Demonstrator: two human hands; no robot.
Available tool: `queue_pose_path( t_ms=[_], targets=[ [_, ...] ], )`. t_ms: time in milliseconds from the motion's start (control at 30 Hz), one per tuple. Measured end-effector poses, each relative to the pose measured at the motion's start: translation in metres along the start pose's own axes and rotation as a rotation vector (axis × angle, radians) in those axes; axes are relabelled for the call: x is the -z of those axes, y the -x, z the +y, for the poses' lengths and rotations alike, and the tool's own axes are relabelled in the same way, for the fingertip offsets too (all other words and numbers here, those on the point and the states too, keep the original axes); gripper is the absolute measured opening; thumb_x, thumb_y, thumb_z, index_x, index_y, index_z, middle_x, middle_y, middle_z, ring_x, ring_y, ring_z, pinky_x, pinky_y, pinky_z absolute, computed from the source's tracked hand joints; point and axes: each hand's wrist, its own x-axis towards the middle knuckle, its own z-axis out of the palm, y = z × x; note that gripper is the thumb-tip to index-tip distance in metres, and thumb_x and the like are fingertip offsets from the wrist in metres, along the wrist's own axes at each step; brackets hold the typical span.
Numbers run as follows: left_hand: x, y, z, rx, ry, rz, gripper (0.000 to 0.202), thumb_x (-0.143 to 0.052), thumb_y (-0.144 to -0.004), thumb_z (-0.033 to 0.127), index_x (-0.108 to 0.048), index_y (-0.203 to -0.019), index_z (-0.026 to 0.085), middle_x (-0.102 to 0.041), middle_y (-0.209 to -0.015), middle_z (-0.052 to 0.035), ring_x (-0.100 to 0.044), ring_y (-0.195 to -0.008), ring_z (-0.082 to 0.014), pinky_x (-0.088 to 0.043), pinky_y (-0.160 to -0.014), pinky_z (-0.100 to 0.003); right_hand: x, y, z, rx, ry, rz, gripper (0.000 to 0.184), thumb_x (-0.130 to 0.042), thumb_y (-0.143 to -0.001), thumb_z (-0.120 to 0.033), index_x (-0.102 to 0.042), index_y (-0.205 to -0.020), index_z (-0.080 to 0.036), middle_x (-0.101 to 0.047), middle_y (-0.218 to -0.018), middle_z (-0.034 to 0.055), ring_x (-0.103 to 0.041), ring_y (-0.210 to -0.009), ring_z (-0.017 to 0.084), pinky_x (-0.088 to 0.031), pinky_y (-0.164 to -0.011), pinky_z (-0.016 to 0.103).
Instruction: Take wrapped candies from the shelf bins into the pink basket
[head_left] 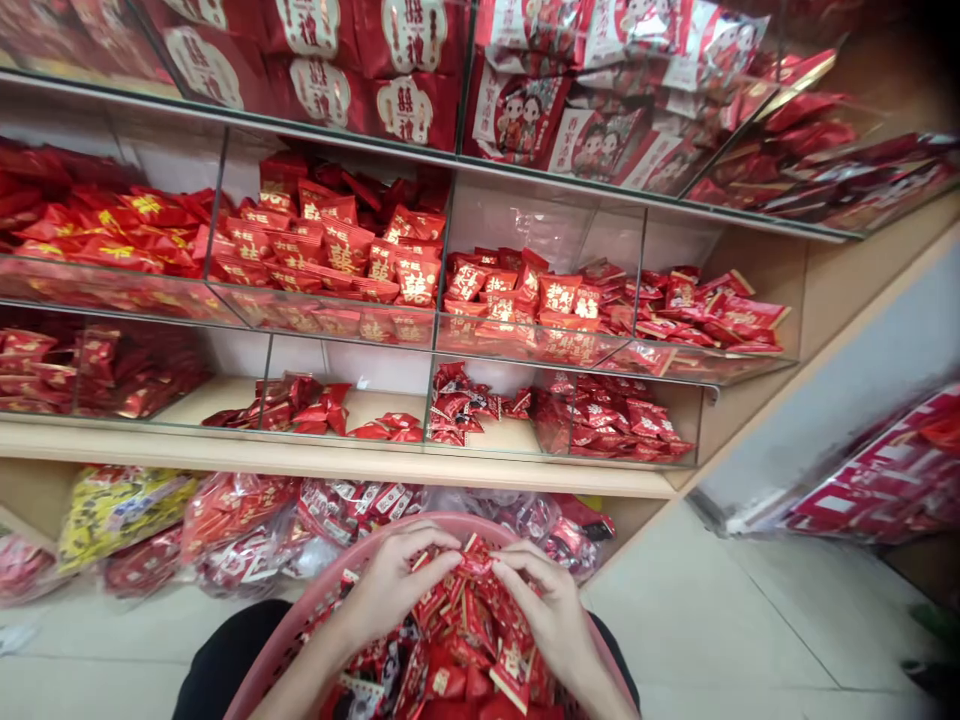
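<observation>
Between my two hands is a small red wrapped candy [477, 557], raised just over the heap in a pink plastic basket [274, 640]. My left hand [401, 575] pinches the wrapper's left side with thumb and forefinger. At its right side, the thumb and fingers of my right hand [544, 595] close on the same candy. Below them, red wrapped candies [472, 640] with gold print fill the basket, mixed with some darker packets [371, 665] at the left. The basket rests between my knees.
Ahead stands a wooden shelf [337, 450] with glass-fronted compartments of red packets [345, 250]. Beneath it lie clear bags of candy [236, 515] and a yellow bag [124, 510]. Tiled floor [720, 620] and a wall with a red-patterned bundle [885, 470] are at the right.
</observation>
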Motion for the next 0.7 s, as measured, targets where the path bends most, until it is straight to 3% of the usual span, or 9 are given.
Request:
queue_pose_path(
  t_ms=[167, 700],
  targets=[
    [0.0001, 0.0006, 0.0007, 0.024, 0.033, -0.029, 0.021, -0.052, -0.083, 0.036, -0.065, -0.085, 0.020, -0.065, -0.087, -0.0007, -0.057, -0.084, -0.0124, -0.042, -0.080, -0.022, 0.0019, 0.0002, 0.0000, 0.007, -0.037, 0.008, 0.013, -0.056, -0.083, -0.027, -0.068, -0.083, -0.024, -0.064, -0.084, 0.0018, -0.059, -0.081, 0.015, -0.044, -0.076, 0.026],
    [-0.0019, -0.0012, 0.0077, 0.064, 0.088, 0.078, 0.027, -0.052, -0.081, 0.040, -0.064, -0.073, 0.017, -0.066, -0.077, -0.0012, -0.058, -0.073, -0.0128, -0.046, -0.072, -0.022, 0.0044, 0.0007, -0.0051, -0.133, -0.205, 0.062, 0.015, -0.061, -0.079, -0.033, -0.071, -0.078, -0.023, -0.065, -0.080, 0.0024, -0.057, -0.077, 0.016, -0.046, -0.073, 0.029]
  ],
)
